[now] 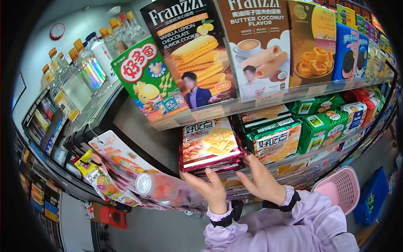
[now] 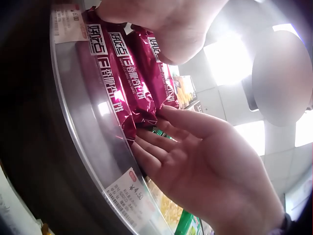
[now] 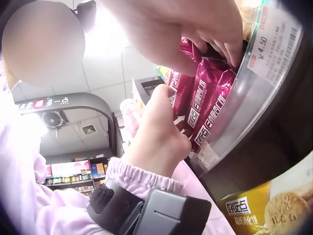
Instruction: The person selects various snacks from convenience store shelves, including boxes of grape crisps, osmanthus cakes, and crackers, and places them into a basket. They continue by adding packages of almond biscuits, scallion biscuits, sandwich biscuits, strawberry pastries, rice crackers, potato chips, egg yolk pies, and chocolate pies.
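A stack of maroon cracker packets (image 1: 210,145) lies on the shelf in the head view, several shiny ends showing in both wrist views. My left hand (image 1: 210,191) is at the stack's left front corner, thumb raised before it and fingers along its side. Around the right front corner is my right hand (image 1: 268,182), its thumb held apart from the fingers. In the left wrist view, straight fingers of the right hand (image 2: 200,156) touch the packet ends. The right wrist view has the left hand (image 3: 159,129) against the packets' other end, its fingertips partly hidden.
Green cracker packets (image 1: 321,130) fill the shelf to the right. Upright cookie boxes (image 1: 260,50) stand on the shelf above, behind a clear price rail (image 1: 210,112). Hanging snack bags (image 1: 103,178) are at the left. A pink basket (image 1: 338,189) sits low at the right.
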